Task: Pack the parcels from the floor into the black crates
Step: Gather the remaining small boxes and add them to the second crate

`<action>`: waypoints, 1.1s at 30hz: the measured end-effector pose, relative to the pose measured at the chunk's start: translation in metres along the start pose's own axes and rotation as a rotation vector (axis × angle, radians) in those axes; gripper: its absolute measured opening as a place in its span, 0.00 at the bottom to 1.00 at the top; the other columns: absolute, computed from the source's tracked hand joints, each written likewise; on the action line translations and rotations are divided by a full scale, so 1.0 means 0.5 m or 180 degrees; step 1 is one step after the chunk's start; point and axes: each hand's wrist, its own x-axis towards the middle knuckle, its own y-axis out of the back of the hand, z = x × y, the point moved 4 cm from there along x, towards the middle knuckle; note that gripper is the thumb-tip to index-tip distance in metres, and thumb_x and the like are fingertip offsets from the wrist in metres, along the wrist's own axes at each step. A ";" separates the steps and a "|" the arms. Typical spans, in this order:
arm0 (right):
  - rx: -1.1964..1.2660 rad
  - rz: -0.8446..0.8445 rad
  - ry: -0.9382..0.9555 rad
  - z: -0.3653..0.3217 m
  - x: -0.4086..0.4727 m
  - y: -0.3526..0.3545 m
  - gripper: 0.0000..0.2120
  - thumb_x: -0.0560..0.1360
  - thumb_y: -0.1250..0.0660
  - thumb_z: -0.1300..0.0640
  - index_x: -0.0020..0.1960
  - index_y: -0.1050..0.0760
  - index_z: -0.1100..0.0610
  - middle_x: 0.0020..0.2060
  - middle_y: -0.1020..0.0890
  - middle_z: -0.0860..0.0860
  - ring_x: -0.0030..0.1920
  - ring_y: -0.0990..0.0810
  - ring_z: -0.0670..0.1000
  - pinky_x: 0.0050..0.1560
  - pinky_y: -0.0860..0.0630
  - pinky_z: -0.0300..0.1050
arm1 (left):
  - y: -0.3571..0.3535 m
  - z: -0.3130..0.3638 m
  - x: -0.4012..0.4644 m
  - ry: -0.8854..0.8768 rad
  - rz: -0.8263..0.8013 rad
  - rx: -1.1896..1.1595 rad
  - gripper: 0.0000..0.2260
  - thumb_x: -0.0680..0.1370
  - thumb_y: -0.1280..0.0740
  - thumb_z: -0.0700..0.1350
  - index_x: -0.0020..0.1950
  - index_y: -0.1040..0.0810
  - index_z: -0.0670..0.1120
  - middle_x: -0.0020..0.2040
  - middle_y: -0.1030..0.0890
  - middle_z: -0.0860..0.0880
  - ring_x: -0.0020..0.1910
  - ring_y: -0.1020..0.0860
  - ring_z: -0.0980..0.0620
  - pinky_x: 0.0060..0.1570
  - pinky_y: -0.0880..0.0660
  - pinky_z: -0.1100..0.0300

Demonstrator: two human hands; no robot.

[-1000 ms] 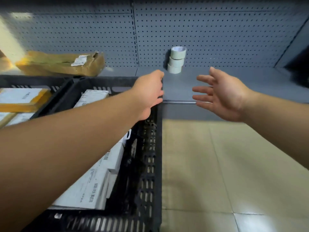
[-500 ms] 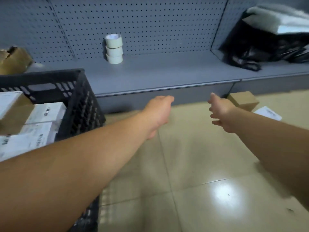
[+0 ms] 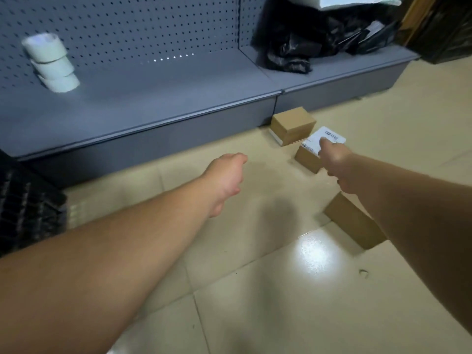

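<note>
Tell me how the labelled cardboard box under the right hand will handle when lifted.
The labelled box looks stiff, with square cardboard edges. It is small, so probably light. Flat sides suggest it won't roll.

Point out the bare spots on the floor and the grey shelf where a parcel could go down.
Free: the floor tiles between both arms, and the grey shelf between the tape rolls and the black bags. Crowded: the floor near the right hand, where three cardboard boxes sit near the shelf base.
</note>
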 end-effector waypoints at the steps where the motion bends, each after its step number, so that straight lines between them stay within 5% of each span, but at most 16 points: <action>1: 0.0032 0.0146 -0.0084 0.014 0.001 0.018 0.23 0.86 0.53 0.57 0.74 0.39 0.70 0.72 0.33 0.69 0.73 0.35 0.68 0.72 0.37 0.58 | -0.024 -0.004 0.007 0.0029 -0.0056 0.0033 0.09 0.83 0.40 0.50 0.45 0.26 0.51 0.52 0.24 0.47 0.52 0.25 0.47 0.64 0.25 0.47; 7: -0.0422 0.0495 -0.0424 0.156 0.070 0.091 0.27 0.87 0.58 0.51 0.75 0.38 0.70 0.75 0.35 0.65 0.76 0.38 0.63 0.75 0.43 0.51 | -0.160 -0.032 0.046 0.0154 -0.0311 0.0164 0.07 0.82 0.39 0.53 0.51 0.25 0.52 0.59 0.21 0.47 0.56 0.20 0.45 0.67 0.26 0.46; 13: -0.1086 0.0495 -0.0744 0.246 0.131 0.128 0.22 0.86 0.57 0.60 0.77 0.42 0.70 0.76 0.37 0.66 0.77 0.39 0.63 0.76 0.46 0.54 | -0.274 -0.045 0.067 0.0123 -0.0531 0.0336 0.09 0.82 0.40 0.52 0.48 0.25 0.50 0.64 0.20 0.46 0.62 0.21 0.43 0.67 0.25 0.46; 17: -0.1348 0.0316 -0.0732 0.291 0.153 0.136 0.17 0.82 0.43 0.67 0.69 0.32 0.72 0.67 0.27 0.69 0.68 0.28 0.66 0.60 0.31 0.53 | -0.345 -0.056 0.065 -0.0054 -0.0697 0.0531 0.06 0.82 0.40 0.52 0.56 0.25 0.56 0.63 0.21 0.49 0.63 0.23 0.45 0.68 0.27 0.47; 20: -0.1593 0.0108 -0.0778 0.314 0.151 0.145 0.15 0.81 0.41 0.68 0.66 0.28 0.71 0.63 0.24 0.67 0.65 0.25 0.65 0.49 0.34 0.49 | -0.391 -0.068 0.065 -0.0020 -0.0822 0.0626 0.06 0.82 0.41 0.52 0.52 0.25 0.55 0.53 0.21 0.50 0.57 0.23 0.45 0.63 0.26 0.53; 24: -0.1471 0.0250 -0.0891 0.340 0.139 0.162 0.08 0.82 0.41 0.64 0.46 0.26 0.65 0.42 0.25 0.58 0.66 0.25 0.62 0.51 0.32 0.48 | -0.434 -0.068 0.056 0.0055 -0.0937 0.0644 0.09 0.81 0.40 0.54 0.60 0.25 0.60 0.45 0.27 0.59 0.53 0.28 0.49 0.51 0.35 0.57; 26: -0.1329 0.0428 -0.0947 0.356 0.138 0.170 0.09 0.83 0.42 0.62 0.47 0.26 0.65 0.46 0.22 0.58 0.66 0.25 0.59 0.59 0.31 0.46 | -0.449 -0.066 0.058 0.0064 -0.0975 0.0635 0.08 0.82 0.40 0.54 0.59 0.24 0.60 0.47 0.27 0.59 0.53 0.28 0.50 0.48 0.34 0.58; 28: -0.1134 0.0467 -0.1056 0.362 0.128 0.175 0.13 0.83 0.42 0.63 0.41 0.29 0.64 0.40 0.26 0.56 0.59 0.25 0.58 0.60 0.31 0.45 | -0.454 -0.065 0.062 0.0029 -0.0947 0.0669 0.06 0.82 0.40 0.54 0.55 0.25 0.58 0.47 0.26 0.58 0.54 0.27 0.50 0.46 0.33 0.58; 30: -0.1131 0.0441 -0.1133 0.363 0.122 0.180 0.14 0.84 0.42 0.63 0.39 0.31 0.64 0.33 0.34 0.54 0.50 0.29 0.57 0.54 0.30 0.49 | -0.460 -0.067 0.069 0.0003 -0.0947 0.0674 0.10 0.82 0.40 0.54 0.62 0.25 0.58 0.51 0.24 0.56 0.56 0.26 0.49 0.51 0.33 0.57; 33: -0.0874 0.0395 -0.1303 0.381 0.123 0.174 0.13 0.82 0.38 0.60 0.40 0.30 0.65 0.34 0.29 0.57 0.39 0.27 0.58 0.47 0.31 0.52 | -0.463 -0.071 0.079 0.0005 -0.0924 0.0692 0.20 0.81 0.40 0.55 0.73 0.28 0.57 0.63 0.24 0.54 0.61 0.27 0.48 0.57 0.34 0.56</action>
